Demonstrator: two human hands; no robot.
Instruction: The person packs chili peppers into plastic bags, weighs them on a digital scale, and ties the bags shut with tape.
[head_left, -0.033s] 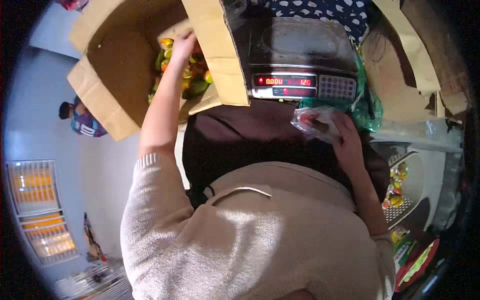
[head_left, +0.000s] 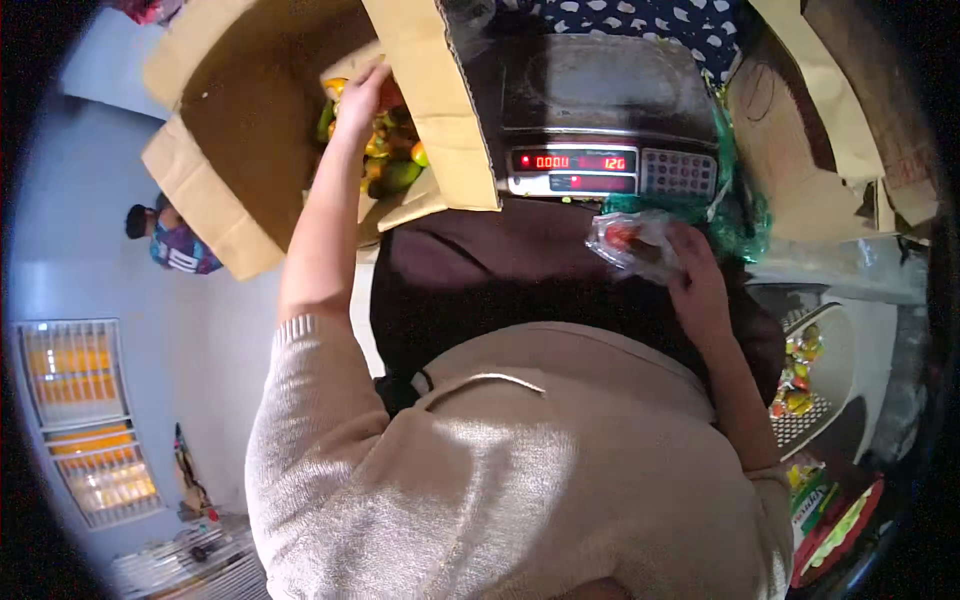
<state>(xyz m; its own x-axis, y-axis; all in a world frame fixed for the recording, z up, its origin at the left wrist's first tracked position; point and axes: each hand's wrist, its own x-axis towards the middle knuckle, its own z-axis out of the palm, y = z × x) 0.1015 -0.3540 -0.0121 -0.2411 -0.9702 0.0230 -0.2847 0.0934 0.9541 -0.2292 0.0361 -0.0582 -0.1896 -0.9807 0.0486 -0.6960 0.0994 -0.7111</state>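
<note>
My left hand (head_left: 362, 94) reaches into a cardboard box (head_left: 440, 110) at the far left, over a heap of small peppers (head_left: 398, 178) in orange, green and red. Its fingers curl downward, and what they grip, if anything, is hidden. Over my dark-covered lap, my right hand (head_left: 692, 272) is closed on the edge of a clear plastic bag (head_left: 630, 245). Something red shows through the bag's left end. The bag hangs just in front of a digital scale (head_left: 600, 85), whose display is lit and whose dark pan bears nothing.
Green plastic netting (head_left: 740, 230) lies right of the scale, beside another open cardboard box (head_left: 800, 130). A light perforated basket (head_left: 835, 370) holds several bagged peppers at the right. Below it is a red-rimmed container (head_left: 840, 530). A person (head_left: 175, 240) is farther off at the left.
The whole view has shifted slightly to the right. My left hand has moved a little over the peppers; my right hand still holds the bag in nearly the same place.
</note>
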